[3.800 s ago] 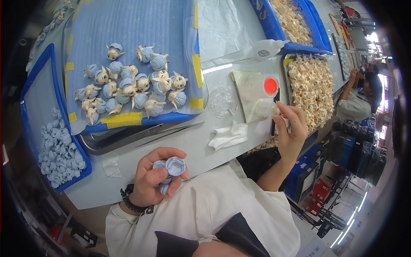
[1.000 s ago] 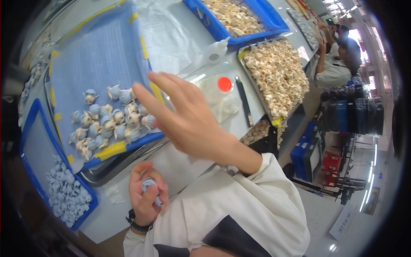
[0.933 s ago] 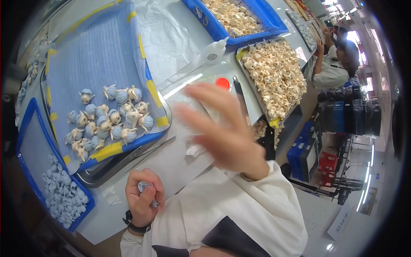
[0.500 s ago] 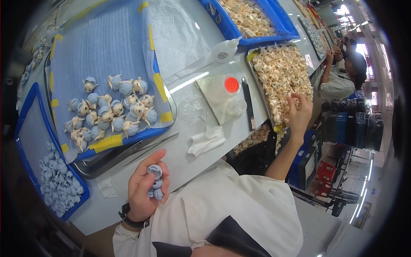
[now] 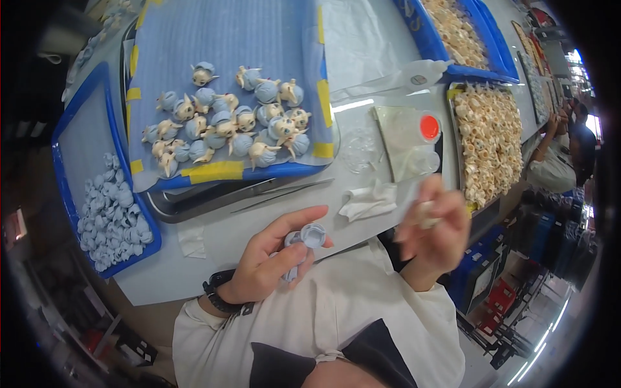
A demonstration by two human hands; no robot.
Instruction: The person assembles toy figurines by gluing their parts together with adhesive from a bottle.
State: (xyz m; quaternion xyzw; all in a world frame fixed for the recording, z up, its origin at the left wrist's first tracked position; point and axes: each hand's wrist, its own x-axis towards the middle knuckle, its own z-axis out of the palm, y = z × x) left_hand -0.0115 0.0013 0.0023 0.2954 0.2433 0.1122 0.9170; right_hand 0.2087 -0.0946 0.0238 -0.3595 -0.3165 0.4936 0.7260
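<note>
"One long white table (image 5: 149, 284) took up most of the view, then?"

"Yes, and the biggest thing on it was a broad blue tray (image 5: 226, 32), lined with a translucent bluish sheet and edged with yellow tape."

"What came next in size?"

"A narrower blue plastic tray (image 5: 84, 126) stood to its left. Over on the right were a blue plastic bin (image 5: 485, 72) and, nearer, a heap of cream, hollow plastic pieces (image 5: 488, 145)."

"And the hands?"

"The left hand (image 5: 265, 258) was half curled, its thumb pressed in. The right hand (image 5: 443, 226) was drawn to a pinch near the table's edge, blurred."

"Smaller than those?"

"Slim metal tweezers (image 5: 284, 195) lay along the near side of the lined tray, and a crumpled white tissue (image 5: 369, 202) lay between the hands, farther in. Doll heads with blue-grey hair and cream pointed ears (image 5: 246, 119) clustered on the sheet."

"The smallest?"

"What the hands held. The left had a few pale blue-grey, cup-shaped plastic pieces (image 5: 314, 236), the top one's hollow facing up; similar ones were piled in the narrower tray. The right gripped one small cream piece (image 5: 427, 215) in its fingertips, well apart from them; I couldn't make out its exact shape."
</note>
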